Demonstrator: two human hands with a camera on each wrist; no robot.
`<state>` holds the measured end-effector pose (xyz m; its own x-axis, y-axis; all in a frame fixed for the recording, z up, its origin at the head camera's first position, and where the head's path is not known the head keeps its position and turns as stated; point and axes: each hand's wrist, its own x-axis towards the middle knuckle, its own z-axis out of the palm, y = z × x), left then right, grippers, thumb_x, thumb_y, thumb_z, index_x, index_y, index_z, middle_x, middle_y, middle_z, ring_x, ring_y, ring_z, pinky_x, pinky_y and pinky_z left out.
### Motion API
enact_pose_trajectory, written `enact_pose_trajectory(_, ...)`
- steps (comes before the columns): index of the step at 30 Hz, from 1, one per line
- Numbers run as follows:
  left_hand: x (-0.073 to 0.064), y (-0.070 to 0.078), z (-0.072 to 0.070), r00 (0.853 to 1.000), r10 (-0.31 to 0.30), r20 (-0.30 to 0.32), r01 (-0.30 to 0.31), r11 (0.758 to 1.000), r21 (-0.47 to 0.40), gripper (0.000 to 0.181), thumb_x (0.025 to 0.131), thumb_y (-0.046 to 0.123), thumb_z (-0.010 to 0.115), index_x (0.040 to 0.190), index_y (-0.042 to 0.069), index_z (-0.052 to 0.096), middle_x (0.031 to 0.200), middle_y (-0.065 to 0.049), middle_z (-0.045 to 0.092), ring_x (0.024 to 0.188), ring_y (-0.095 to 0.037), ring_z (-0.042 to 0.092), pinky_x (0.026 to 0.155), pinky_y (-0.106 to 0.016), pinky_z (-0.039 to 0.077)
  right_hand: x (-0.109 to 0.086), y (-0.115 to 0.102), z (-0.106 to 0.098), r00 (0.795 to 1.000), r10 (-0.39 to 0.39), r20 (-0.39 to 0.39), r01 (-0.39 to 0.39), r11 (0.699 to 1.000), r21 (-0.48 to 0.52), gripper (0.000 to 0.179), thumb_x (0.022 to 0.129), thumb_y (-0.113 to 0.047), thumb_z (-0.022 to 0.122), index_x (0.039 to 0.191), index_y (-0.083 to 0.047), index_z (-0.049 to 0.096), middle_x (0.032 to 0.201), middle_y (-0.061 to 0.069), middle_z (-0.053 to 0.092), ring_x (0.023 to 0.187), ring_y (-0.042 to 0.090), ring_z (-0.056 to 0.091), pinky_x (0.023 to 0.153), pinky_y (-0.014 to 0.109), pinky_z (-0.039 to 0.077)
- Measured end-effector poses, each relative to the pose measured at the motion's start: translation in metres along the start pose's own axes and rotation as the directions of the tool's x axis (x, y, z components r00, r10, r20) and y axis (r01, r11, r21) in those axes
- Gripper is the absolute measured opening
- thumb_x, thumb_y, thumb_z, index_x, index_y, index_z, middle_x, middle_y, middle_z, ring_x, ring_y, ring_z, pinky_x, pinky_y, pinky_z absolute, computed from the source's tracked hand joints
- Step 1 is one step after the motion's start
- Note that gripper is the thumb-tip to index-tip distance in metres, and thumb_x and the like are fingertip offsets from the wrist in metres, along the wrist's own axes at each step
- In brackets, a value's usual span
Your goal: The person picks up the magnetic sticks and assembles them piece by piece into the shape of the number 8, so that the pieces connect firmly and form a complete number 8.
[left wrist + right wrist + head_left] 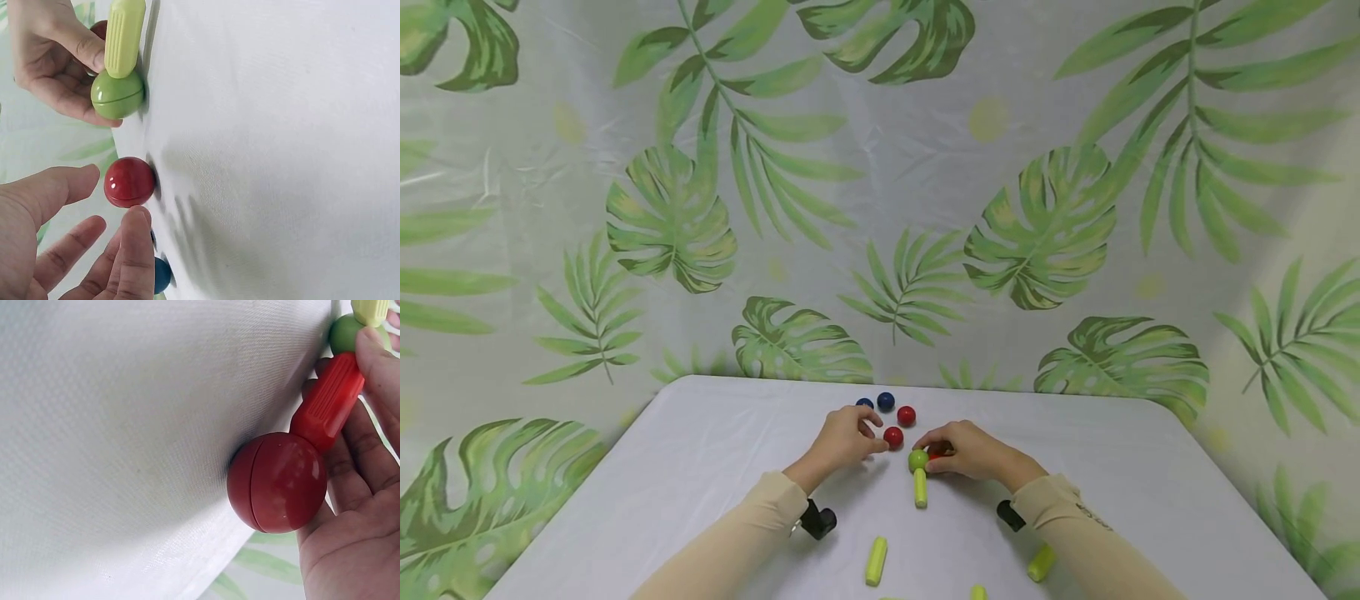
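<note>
My right hand (973,450) pinches a green ball (918,461), with the thumb on it in the right wrist view. A yellow-green grooved stick (921,490) extends from the ball toward the near side. On another side, a red stick (328,403) joins the green ball to a dark red ball (278,482), which sits close over the white cloth. My left hand (842,437) has its thumb and fingers spread around a loose red ball (129,182). There is a gap at the thumb, while one fingertip is right at the ball's edge.
Behind the hands are another red ball (906,416) and a dark blue ball (886,402), with a second blue ball (865,403) partly hidden by my left hand. Loose yellow-green sticks (876,561) lie nearer me, one (1042,563) beside my right sleeve. A leaf-patterned sheet (910,167) hangs behind the table.
</note>
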<state>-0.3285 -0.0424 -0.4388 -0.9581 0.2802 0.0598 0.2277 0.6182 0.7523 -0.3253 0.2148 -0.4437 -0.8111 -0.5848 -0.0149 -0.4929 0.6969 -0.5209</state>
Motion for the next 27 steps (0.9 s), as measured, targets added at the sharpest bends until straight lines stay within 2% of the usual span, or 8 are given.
enact_pose_trajectory(5, 0.005, -0.001, 0.002, 1.0, -0.003, -0.005, 0.004, 0.999, 0.042, 0.039, 0.086, 0.018, 0.089, 0.119, 0.004, 0.074, 0.098, -0.009, 0.073, 0.075, -0.016, 0.064, 0.066, -0.026, 0.053, 0.0, 0.001, 0.0, 1.0, 0.009, -0.001, -0.009, 1.0, 0.006, 0.029, 0.097, -0.02, 0.081, 0.126, -0.015, 0.079, 0.102, -0.006, 0.075, 0.089, 0.007, 0.059, 0.083, 0.024, 0.052)
enact_pose_trajectory(11, 0.008, -0.002, 0.003, 1.0, 0.005, 0.006, -0.005, 0.999, 0.054, 0.04, 0.087, 0.02, 0.09, 0.121, 0.006, 0.074, 0.107, -0.013, 0.075, 0.086, -0.02, 0.064, 0.07, -0.03, 0.055, 0.002, 0.001, 0.0, 1.0, 0.014, 0.011, -0.015, 1.0, 0.002, 0.029, 0.099, -0.019, 0.079, 0.127, -0.015, 0.078, 0.103, -0.007, 0.075, 0.091, 0.007, 0.061, 0.088, 0.031, 0.057)
enact_pose_trajectory(17, 0.009, -0.003, 0.005, 1.0, -0.002, 0.01, 0.002, 0.999, 0.035, 0.04, 0.087, 0.02, 0.09, 0.121, 0.006, 0.075, 0.104, -0.012, 0.075, 0.079, -0.018, 0.067, 0.069, -0.029, 0.058, 0.003, -0.001, 0.0, 1.0, 0.022, 0.017, -0.022, 0.999, 0.024, 0.029, 0.098, -0.018, 0.079, 0.127, -0.013, 0.078, 0.107, -0.004, 0.078, 0.096, 0.008, 0.066, 0.094, 0.037, 0.06)
enact_pose_trajectory(22, 0.01, -0.001, 0.008, 1.0, -0.002, 0.018, 0.002, 1.0, 0.018, 0.04, 0.086, 0.019, 0.091, 0.12, 0.006, 0.075, 0.101, -0.012, 0.075, 0.072, -0.016, 0.066, 0.066, -0.028, 0.057, 0.003, -0.002, -0.002, 1.0, 0.027, 0.013, -0.027, 0.999, 0.033, 0.029, 0.098, -0.017, 0.08, 0.126, -0.012, 0.078, 0.106, -0.003, 0.077, 0.095, 0.009, 0.065, 0.09, 0.033, 0.059)
enact_pose_trajectory(27, 0.011, -0.001, 0.009, 1.0, 0.008, 0.022, -0.008, 1.0, 0.012, 0.038, 0.085, 0.017, 0.091, 0.119, 0.007, 0.076, 0.097, -0.011, 0.074, 0.072, -0.016, 0.064, 0.065, -0.027, 0.055, 0.003, 0.0, -0.002, 0.999, 0.046, 0.007, -0.046, 0.998, 0.04, 0.028, 0.098, -0.018, 0.08, 0.126, -0.014, 0.078, 0.104, -0.003, 0.076, 0.093, 0.01, 0.063, 0.088, 0.031, 0.058)
